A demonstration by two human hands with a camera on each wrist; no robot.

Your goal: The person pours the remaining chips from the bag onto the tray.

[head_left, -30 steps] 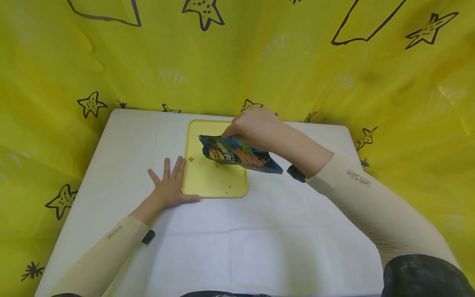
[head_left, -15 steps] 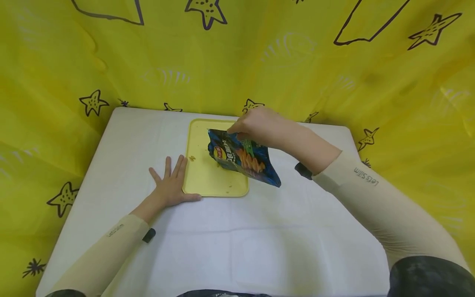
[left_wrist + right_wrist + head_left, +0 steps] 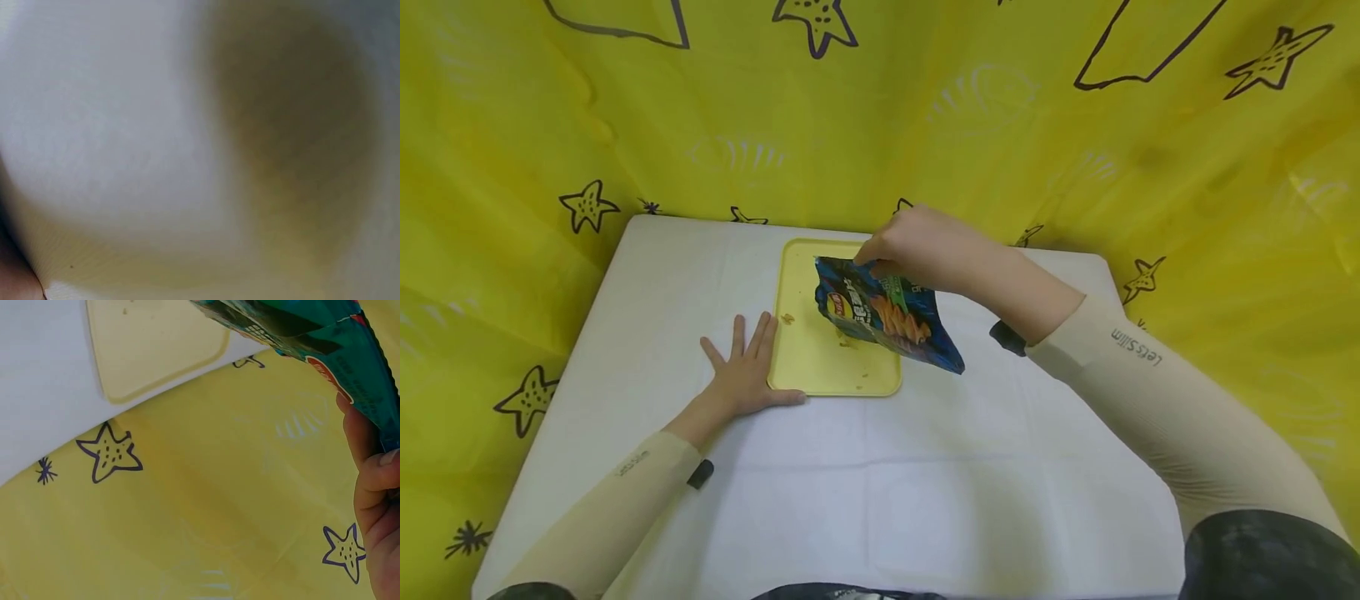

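In the centre of the head view, a blue-green snack bag point(image 3: 883, 321) hangs tilted above a pale yellow tray point(image 3: 820, 371); its lower right corner reaches past the tray's right edge; the right hand point(image 3: 917, 246), just above centre, pinches the bag by its upper edge, and the right wrist view shows thumb and fingers closed on it at the right of the frame; the left hand point(image 3: 745, 375), left of centre, lies with its fingers spread, their tips at the tray's left edge and the thumb along its lower left corner; the two hands are well apart.

Small brownish crumbs point(image 3: 787, 319) lie on the tray, one piece near the left edge, others below the bag and near the bottom edge; the tray rests on a white worktop point(image 3: 955, 483) that fills the lower middle of the frame; a yellow cloth point(image 3: 850, 125) with dark starfish drawings spans the top and both sides; pale sleeves point(image 3: 1157, 400) cover both forearms; the left wrist view is too blurred to read.
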